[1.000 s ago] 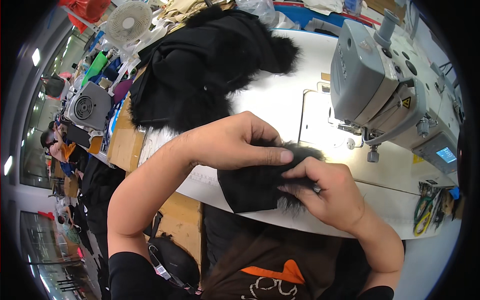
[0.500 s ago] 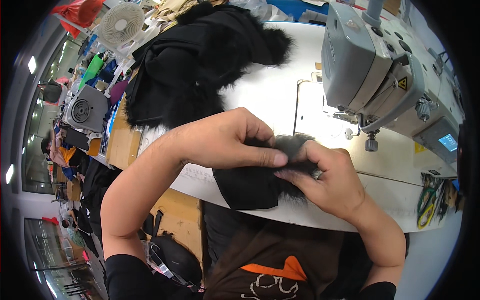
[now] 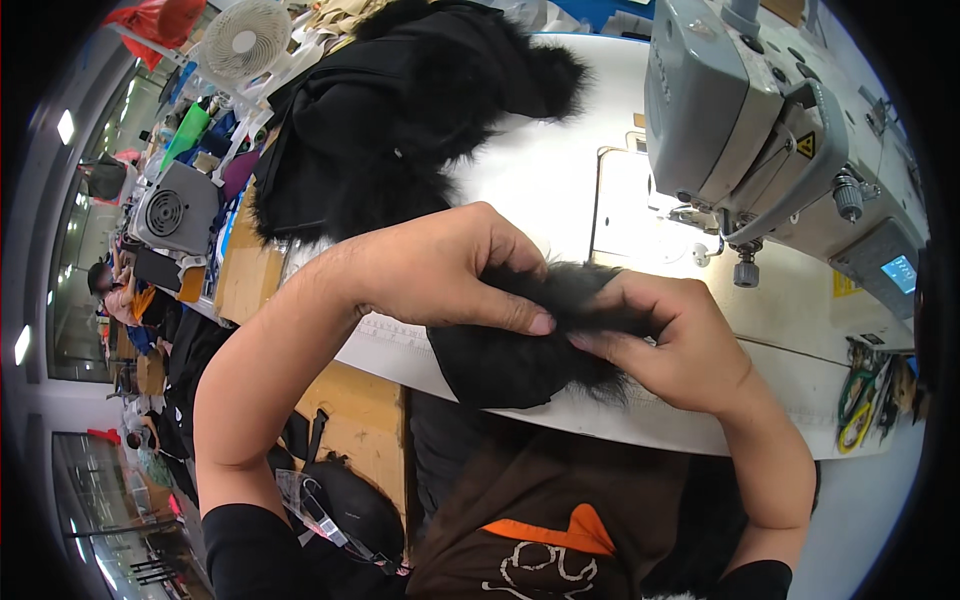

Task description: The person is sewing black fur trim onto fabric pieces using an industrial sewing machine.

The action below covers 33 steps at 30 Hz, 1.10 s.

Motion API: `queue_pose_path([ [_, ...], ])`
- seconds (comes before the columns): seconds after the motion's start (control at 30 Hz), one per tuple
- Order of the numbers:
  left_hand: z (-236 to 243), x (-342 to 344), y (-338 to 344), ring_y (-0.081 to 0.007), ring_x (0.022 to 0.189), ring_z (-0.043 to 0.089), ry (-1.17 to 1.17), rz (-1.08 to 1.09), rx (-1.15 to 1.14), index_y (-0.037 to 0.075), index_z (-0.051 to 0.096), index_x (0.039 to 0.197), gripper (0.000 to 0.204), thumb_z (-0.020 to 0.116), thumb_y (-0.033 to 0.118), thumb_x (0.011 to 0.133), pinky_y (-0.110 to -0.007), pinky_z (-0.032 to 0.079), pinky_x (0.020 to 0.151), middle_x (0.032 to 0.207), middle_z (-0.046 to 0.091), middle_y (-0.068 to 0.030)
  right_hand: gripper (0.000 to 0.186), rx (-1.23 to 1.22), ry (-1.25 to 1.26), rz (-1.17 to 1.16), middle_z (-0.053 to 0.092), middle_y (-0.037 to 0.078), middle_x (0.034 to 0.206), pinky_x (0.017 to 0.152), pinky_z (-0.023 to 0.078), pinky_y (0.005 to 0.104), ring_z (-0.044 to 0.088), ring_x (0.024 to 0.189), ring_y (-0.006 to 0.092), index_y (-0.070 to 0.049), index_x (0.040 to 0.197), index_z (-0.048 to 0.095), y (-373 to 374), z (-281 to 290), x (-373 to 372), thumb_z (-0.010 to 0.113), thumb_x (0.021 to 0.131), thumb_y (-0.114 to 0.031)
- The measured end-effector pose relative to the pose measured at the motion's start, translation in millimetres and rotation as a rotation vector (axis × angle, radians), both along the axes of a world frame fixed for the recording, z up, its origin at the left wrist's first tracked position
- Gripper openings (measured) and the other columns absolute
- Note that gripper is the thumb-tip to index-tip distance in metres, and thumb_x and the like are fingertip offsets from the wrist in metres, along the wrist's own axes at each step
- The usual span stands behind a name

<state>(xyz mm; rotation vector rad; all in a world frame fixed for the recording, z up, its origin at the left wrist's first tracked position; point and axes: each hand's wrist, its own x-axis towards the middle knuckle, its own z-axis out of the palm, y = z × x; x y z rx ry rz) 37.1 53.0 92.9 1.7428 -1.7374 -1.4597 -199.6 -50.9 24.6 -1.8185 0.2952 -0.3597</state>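
Note:
A small piece of black fabric with furry trim (image 3: 500, 365) is held between my two hands over the front of the white sewing table (image 3: 400, 358). My left hand (image 3: 470, 275) pinches its upper edge, thumb pointing right. From the right, my right hand (image 3: 675, 335) grips the furry side between thumb and bent fingers. The fingertips of both hands are partly buried in the fur. Behind them, the sewing machine (image 3: 700, 110) stands to the right, its needle area (image 3: 715, 222) apart from the fabric.
A heap of black fur-trimmed garments (image 3: 380, 120) covers the table's back left. Scissors (image 3: 855, 425) hang with other tools at the right edge. A black bag (image 3: 350, 510) lies lower left beside a wooden board (image 3: 355, 415). A white fan (image 3: 245, 42) and a distant person (image 3: 118, 300) are at left.
My right hand has shifted slightly right and turned, and my fingers have changed their hold on the fur. The fabric's lower edge now looks more rounded.

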Motion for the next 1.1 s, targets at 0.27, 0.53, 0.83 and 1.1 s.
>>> queue_pose_path([
  [0.27, 0, -2, 6, -0.0097, 0.065, 0.049, -0.018, -0.045, -0.116, -0.004, 0.071, 0.100, 0.022, 0.077, 0.016, 0.094, -0.032, 0.045, 0.061, 0.070, 0.063, -0.0090, 0.023, -0.187, -0.024, -0.045, 0.072, 0.008, 0.091, 0.076, 0.054, 0.0291, 0.067, 0.081, 0.0152, 0.000, 0.099, 0.068, 4, 3, -1, 0.084, 0.082, -0.001],
  [0.53, 30, -4, 23, -0.0225, 0.065, 0.058, -0.155, -0.097, -0.114, -0.003, 0.069, 0.102, 0.018, 0.076, 0.011, 0.093, -0.037, 0.049, 0.065, 0.078, 0.067, -0.0170, 0.031, -0.202, 0.017, 0.005, 0.073, 0.009, 0.092, 0.069, 0.055, 0.0293, 0.070, 0.080, 0.0158, -0.001, 0.112, 0.070, 16, 29, 17, 0.083, 0.085, -0.004],
  [0.83, 101, -15, 38, -0.0312, 0.084, 0.065, -1.242, -0.228, -0.972, 0.006, 0.067, 0.097, 0.016, 0.071, 0.008, 0.082, -0.048, 0.047, 0.099, 0.087, 0.067, -0.0103, 0.030, -0.435, -0.460, -0.345, 0.074, 0.014, 0.098, 0.075, 0.056, 0.0356, 0.071, 0.089, 0.0233, 0.000, 0.110, 0.071, 19, 46, 78, 0.070, 0.081, 0.006],
  [1.1, -64, -57, 72, -0.0269, 0.089, 0.064, -1.157, -0.135, -0.935, 0.000, 0.064, 0.099, 0.021, 0.064, 0.013, 0.082, -0.049, 0.046, 0.099, 0.117, 0.070, -0.0204, 0.024, -1.126, -0.334, -0.001, 0.074, 0.011, 0.112, 0.094, 0.055, 0.0415, 0.067, 0.113, 0.0311, -0.003, 0.100, 0.073, -3, -32, 30, 0.069, 0.077, -0.002],
])
